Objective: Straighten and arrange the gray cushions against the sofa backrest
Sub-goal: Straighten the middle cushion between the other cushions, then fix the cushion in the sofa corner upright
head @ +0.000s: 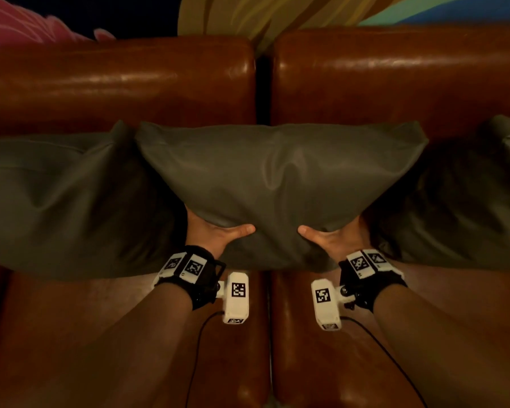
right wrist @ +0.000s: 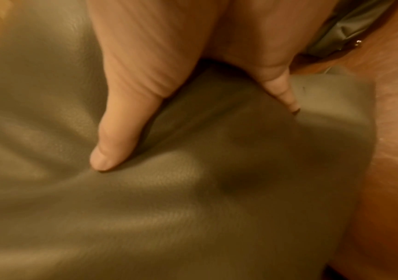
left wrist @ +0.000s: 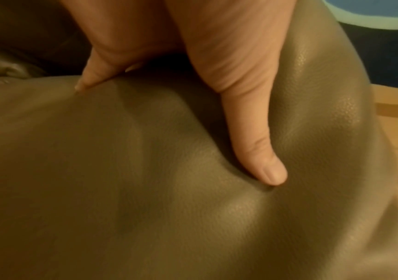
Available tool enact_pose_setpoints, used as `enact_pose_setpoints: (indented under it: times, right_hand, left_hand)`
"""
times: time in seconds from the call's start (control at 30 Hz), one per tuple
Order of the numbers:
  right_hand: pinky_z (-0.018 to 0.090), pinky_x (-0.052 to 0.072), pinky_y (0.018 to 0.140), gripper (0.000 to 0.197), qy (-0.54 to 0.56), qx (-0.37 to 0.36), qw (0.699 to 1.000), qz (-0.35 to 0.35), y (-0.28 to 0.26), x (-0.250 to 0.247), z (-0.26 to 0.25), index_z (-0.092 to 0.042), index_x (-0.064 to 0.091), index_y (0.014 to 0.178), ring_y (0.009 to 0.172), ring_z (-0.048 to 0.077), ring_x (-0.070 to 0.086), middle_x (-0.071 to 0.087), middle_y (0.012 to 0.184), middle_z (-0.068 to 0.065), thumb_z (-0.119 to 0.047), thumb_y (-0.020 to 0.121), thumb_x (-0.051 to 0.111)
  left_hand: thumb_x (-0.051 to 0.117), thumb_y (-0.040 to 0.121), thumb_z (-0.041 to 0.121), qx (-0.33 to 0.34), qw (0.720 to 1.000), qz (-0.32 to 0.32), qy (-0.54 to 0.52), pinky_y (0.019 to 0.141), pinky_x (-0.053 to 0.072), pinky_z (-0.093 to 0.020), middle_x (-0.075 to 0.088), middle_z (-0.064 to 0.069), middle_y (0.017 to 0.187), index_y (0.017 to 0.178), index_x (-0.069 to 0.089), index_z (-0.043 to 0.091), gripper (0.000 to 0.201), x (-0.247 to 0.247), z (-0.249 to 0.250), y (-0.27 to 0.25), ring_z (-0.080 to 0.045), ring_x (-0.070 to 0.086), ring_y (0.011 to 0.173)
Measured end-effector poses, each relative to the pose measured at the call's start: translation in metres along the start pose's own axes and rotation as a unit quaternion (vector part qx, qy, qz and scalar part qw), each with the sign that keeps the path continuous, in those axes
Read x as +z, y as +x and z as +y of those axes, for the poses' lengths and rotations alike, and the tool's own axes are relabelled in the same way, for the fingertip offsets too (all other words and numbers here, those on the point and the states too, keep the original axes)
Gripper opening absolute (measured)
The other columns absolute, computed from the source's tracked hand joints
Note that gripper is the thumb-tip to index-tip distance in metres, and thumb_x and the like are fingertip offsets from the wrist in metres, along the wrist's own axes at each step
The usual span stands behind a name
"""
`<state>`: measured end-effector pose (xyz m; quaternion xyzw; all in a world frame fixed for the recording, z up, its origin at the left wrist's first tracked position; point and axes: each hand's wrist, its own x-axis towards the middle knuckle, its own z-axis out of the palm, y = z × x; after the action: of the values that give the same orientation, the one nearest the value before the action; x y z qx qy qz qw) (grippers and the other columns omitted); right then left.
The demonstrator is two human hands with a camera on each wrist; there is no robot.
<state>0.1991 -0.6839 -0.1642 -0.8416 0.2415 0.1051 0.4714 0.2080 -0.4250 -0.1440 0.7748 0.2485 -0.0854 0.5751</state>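
A gray cushion (head: 280, 184) stands in the middle of the brown leather sofa, its top edge against the backrest (head: 124, 83). My left hand (head: 215, 231) grips its lower left corner, thumb pressed into the front face and fingers hidden behind. My right hand (head: 333, 235) grips the lower right corner the same way. In the left wrist view my left hand (left wrist: 193, 113) digs its thumb into the cushion (left wrist: 145, 189). In the right wrist view my right hand (right wrist: 181, 117) does likewise on the cushion (right wrist: 169, 208). A second gray cushion (head: 56, 201) lies at left, a third (head: 465, 195) at right.
The sofa seat (head: 242, 348) shows below the cushions, split by a seam down the middle. The backrest has a dark gap (head: 262, 83) between its two halves. A painted wall (head: 262, 13) rises behind. Cables run from both wrist cameras.
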Motion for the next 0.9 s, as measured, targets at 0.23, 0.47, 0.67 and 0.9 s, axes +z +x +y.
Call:
enact_pose_setpoints:
  times: [0.23, 0.47, 0.67, 0.9]
  right_hand:
    - [0.033, 0.033, 0.12, 0.145, 0.03, -0.006, 0.999, 0.027, 0.005, -0.012, -0.003, -0.026, 0.021, 0.155, 0.139, 0.017, 0.048, 0.047, 0.152, -0.002, -0.065, 0.032, 0.086]
    - [0.022, 0.044, 0.106, 0.106, 0.092, 0.062, 0.993, -0.041, -0.073, -0.015, 0.008, -0.011, 0.034, 0.155, 0.131, 0.012, 0.054, 0.054, 0.148, 0.001, -0.022, 0.068, 0.095]
    - [0.046, 0.056, 0.102, 0.058, 0.004, 0.185, 0.964, -0.192, -0.151, 0.055, -0.003, -0.013, 0.065, 0.127, 0.115, 0.026, 0.066, 0.067, 0.133, 0.007, -0.038, 0.079, 0.086]
    - [0.028, 0.043, 0.109, 0.092, 0.063, 0.062, 0.978, -0.187, -0.186, 0.21, -0.116, -0.008, 0.038, 0.156, 0.121, 0.009, 0.05, 0.056, 0.139, 0.002, -0.01, 0.078, 0.088]
  left_hand:
    - [0.102, 0.039, 0.022, 0.0, 0.999, 0.034, -0.009, 0.113, 0.035, -0.023, 0.048, 0.006, 0.146, 0.155, 0.022, 0.016, 0.141, 0.003, 0.006, 0.002, -0.008, 0.049, 0.13]
    - [0.088, 0.075, 0.016, -0.108, 0.994, -0.014, 0.022, 0.108, 0.046, -0.036, 0.057, -0.009, 0.141, 0.148, 0.045, 0.006, 0.086, -0.047, -0.008, -0.048, -0.021, 0.057, 0.124]
    - [0.085, 0.078, 0.024, -0.217, 0.975, -0.003, 0.049, 0.095, 0.056, -0.048, 0.065, -0.009, 0.13, 0.118, 0.063, 0.02, 0.046, -0.159, -0.076, -0.078, -0.025, 0.063, 0.117]
    - [0.095, 0.049, 0.055, -0.25, 0.963, 0.075, 0.062, 0.09, 0.058, -0.048, 0.058, -0.002, 0.131, 0.145, 0.046, 0.017, 0.114, -0.326, -0.095, -0.033, -0.026, 0.064, 0.098]
